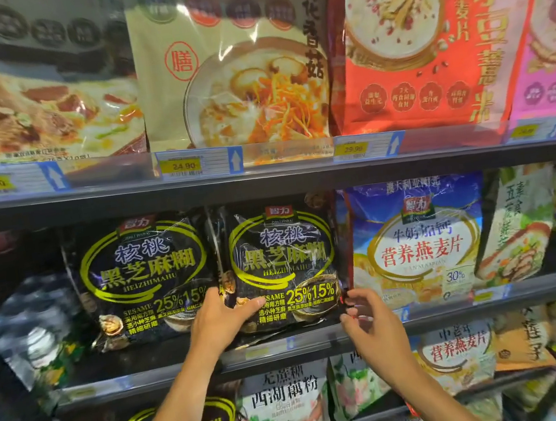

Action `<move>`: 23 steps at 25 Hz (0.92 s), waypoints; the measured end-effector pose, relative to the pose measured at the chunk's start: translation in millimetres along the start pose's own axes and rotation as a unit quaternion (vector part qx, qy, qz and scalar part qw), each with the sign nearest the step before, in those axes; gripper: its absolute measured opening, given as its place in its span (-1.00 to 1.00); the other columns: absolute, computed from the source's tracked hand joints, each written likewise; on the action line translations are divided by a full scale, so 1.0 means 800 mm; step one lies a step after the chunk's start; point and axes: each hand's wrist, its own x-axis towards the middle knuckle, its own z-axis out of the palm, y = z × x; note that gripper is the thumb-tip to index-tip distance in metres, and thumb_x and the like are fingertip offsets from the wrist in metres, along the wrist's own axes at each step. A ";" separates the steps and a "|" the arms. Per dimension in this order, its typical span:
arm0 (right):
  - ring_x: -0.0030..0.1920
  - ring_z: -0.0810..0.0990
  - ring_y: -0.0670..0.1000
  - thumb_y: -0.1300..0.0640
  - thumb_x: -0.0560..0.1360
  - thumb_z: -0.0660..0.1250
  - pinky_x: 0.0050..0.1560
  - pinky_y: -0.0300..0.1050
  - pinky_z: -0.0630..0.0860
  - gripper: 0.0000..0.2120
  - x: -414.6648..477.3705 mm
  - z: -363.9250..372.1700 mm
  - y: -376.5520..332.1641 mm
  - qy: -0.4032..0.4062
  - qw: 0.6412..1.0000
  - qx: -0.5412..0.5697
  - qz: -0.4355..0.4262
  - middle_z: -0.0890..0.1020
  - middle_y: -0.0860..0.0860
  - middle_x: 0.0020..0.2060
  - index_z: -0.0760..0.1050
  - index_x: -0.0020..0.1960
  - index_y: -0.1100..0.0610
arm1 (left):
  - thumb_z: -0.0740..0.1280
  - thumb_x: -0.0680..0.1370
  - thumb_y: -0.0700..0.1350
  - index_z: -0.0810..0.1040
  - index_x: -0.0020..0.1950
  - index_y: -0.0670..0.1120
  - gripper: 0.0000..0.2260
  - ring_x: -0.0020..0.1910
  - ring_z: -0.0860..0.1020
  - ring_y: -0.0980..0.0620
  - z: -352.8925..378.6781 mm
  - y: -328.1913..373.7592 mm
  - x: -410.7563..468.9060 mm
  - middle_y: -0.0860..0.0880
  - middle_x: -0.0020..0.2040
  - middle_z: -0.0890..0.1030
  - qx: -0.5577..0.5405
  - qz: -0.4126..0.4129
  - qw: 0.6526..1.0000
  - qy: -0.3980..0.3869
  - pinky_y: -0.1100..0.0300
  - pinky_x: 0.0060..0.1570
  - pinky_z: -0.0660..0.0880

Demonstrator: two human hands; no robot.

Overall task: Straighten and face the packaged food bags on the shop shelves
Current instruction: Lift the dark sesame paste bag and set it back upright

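On the middle shelf (324, 338), a person is squaring up a black sesame paste bag (282, 263): the left hand (219, 321) is lying flat, fingers spread, on its lower left corner, while the right hand (366, 318) is pinching its lower right corner at the shelf's lip. The glossy bag is leaning slightly, so a push could be tipping it onto its twin (142, 277) on the left or nudging the blue oatmeal bag (418, 240) on the right, both standing just beside it.
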 end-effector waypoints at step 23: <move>0.30 0.64 0.27 -0.11 0.62 0.33 0.44 0.33 0.42 -0.57 0.008 0.017 -0.057 -0.183 0.842 0.438 0.257 0.68 0.22 0.25 0.61 0.37 0.13 | 0.54 0.48 0.10 0.56 0.23 0.12 -0.64 0.06 0.69 0.19 -0.065 -0.037 -0.104 0.21 -0.05 0.76 -0.352 0.041 0.929 -0.107 0.28 0.05 0.54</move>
